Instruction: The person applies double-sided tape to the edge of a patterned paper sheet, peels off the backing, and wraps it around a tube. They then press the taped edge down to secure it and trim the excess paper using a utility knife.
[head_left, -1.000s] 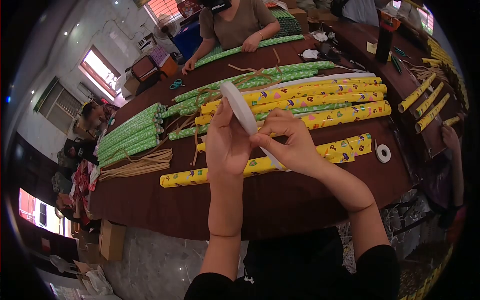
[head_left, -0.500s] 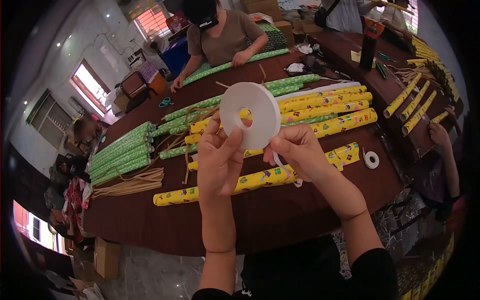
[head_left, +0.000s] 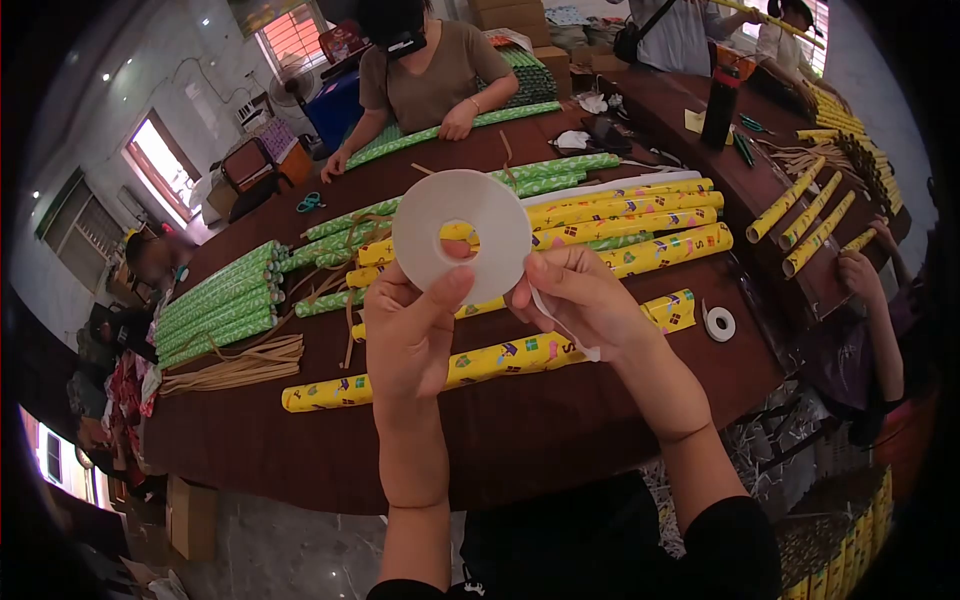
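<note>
Your left hand (head_left: 415, 330) pinches the white tape roll (head_left: 462, 236) by its lower rim, thumb on the flat face, holding it upright above the table. Your right hand (head_left: 580, 300) grips the roll's right edge and nips the loose tape end (head_left: 565, 330) that trails down from it. Beneath lies a yellow wrapped roll (head_left: 480, 362) on the dark wooden table (head_left: 520, 430), with green rolls (head_left: 215, 300) stacked to the left. A person in a brown shirt (head_left: 430, 70) works at the far side.
</note>
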